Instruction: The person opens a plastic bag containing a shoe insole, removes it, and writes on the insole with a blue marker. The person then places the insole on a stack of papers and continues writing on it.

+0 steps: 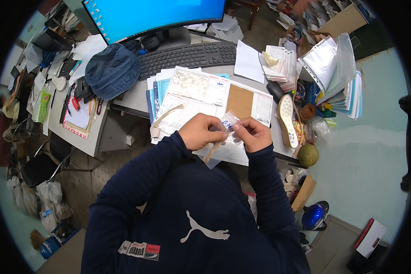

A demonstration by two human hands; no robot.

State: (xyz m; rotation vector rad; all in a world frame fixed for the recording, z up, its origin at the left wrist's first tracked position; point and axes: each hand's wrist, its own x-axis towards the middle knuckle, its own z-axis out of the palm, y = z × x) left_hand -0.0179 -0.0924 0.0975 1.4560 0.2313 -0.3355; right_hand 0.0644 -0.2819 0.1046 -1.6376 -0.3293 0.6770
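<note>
Above the papers at the desk's near edge, my two hands meet at a small clear plastic bag (229, 118) with blue handwriting on it. My left hand (200, 131) pinches the bag's left side between thumb and fingers. Opposite it, my right hand (255, 134) is closed on the bag's right side. A short tan braided cord (212, 153) hangs below my left fingertips; whether it lies inside the bag I cannot tell. Another braided cord (169, 115) rests on the papers (194, 102) left of my hands, beside a small beige roll-like piece (155, 133).
Behind the papers stand a black keyboard (187, 58) and a lit monitor (155, 16). A dark blue bucket hat (113, 71) sits to the left. On the right are a white shoe sole (287, 119), a round green fruit (308, 155) and upright folders (338, 86).
</note>
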